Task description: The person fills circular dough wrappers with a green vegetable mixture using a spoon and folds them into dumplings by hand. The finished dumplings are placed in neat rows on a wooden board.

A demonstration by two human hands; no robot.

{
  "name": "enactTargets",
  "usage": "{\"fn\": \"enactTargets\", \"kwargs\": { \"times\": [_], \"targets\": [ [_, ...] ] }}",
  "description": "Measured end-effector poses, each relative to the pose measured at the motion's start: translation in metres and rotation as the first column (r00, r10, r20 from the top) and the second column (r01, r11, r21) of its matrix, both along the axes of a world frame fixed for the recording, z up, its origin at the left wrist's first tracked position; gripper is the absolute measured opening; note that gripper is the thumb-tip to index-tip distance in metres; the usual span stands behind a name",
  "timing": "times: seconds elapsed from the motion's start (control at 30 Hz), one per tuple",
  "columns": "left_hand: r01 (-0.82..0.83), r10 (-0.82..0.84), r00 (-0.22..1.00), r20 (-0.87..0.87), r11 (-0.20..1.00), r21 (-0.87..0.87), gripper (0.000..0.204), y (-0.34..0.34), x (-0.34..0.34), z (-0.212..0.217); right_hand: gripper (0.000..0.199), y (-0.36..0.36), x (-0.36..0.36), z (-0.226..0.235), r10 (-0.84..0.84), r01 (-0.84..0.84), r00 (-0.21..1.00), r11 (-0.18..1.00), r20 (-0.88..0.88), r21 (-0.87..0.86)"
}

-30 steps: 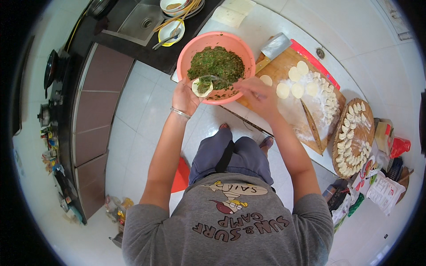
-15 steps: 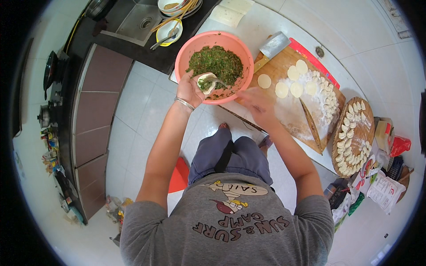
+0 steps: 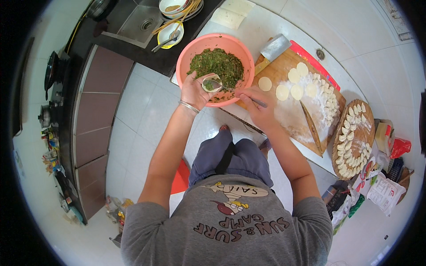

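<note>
My left hand (image 3: 193, 92), with a bracelet at the wrist, holds a round dumpling wrapper (image 3: 207, 88) over the near left part of a pink basin (image 3: 181, 62). Some green filling lies on the wrapper. In the basin is a heap of chopped green filling (image 3: 217, 61). My right hand (image 3: 261, 110) is closed around a metal spoon (image 3: 259, 102), whose handle end sticks out past the fingers. The spoon's bowl reaches over the wrapper and touches the filling there.
Right of the basin, a floured wooden board (image 3: 288, 119) carries a cleaver (image 3: 275, 47), flat wrappers (image 3: 282, 92), a thin rolling pin (image 3: 312, 128) and several small dough pieces (image 3: 329, 99). Shaped dumplings fill a round tray (image 3: 366, 133). Bowls (image 3: 171, 33) stand beside the sink (image 3: 137, 26).
My left hand and the wrapper have shifted slightly right. My right hand, blurred before, now shows clearly with the spoon handle in it, and the spoon's bowl lies lower on the filling.
</note>
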State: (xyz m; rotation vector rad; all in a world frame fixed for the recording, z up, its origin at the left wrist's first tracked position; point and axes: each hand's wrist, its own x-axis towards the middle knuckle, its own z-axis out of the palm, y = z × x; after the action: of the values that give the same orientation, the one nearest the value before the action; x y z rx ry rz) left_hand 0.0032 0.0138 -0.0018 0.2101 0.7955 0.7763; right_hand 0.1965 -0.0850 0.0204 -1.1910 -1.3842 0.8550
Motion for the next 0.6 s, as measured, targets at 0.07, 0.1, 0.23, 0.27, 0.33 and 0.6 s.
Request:
{"fn": "enactTargets", "kwargs": {
  "times": [0.07, 0.1, 0.23, 0.27, 0.33, 0.6],
  "targets": [
    [-0.013, 0.014, 1.0, -0.017, 1.0, 0.019, 0.054, -0.002, 0.004, 0.002, 0.016, 0.002, -0.003, -0.002, -0.013, 0.012, 0.999, 1.0, 0.031, 0.01],
    [-0.017, 0.017, 1.0, -0.016, 0.999, 0.033, 0.053, -0.002, 0.005, 0.001, 0.016, 0.004, -0.005, -0.003, -0.027, 0.027, 0.999, 1.0, 0.041, 0.011],
    [-0.043, 0.041, 0.999, 0.024, 0.998, 0.05, 0.053, -0.004, 0.009, 0.001, 0.016, 0.007, -0.005, 0.002, -0.086, 0.079, 0.992, 0.994, -0.091, -0.071],
    [-0.058, 0.056, 0.998, 0.029, 0.997, 0.058, 0.054, -0.004, 0.01, 0.002, 0.016, 0.009, -0.003, 0.003, -0.082, 0.081, 0.996, 0.996, -0.046, -0.034],
    [-0.089, 0.087, 0.995, 0.041, 0.994, 0.071, 0.058, -0.007, 0.013, 0.007, 0.017, 0.01, 0.003, 0.004, -0.08, 0.079, 0.996, 0.996, 0.046, 0.036],
    [-0.043, 0.041, 0.999, 0.023, 0.997, 0.065, 0.059, -0.005, 0.008, -0.002, 0.029, 0.016, 0.011, 0.013, 0.075, -0.17, 0.938, 0.951, 0.339, 0.26]
  ]
}}
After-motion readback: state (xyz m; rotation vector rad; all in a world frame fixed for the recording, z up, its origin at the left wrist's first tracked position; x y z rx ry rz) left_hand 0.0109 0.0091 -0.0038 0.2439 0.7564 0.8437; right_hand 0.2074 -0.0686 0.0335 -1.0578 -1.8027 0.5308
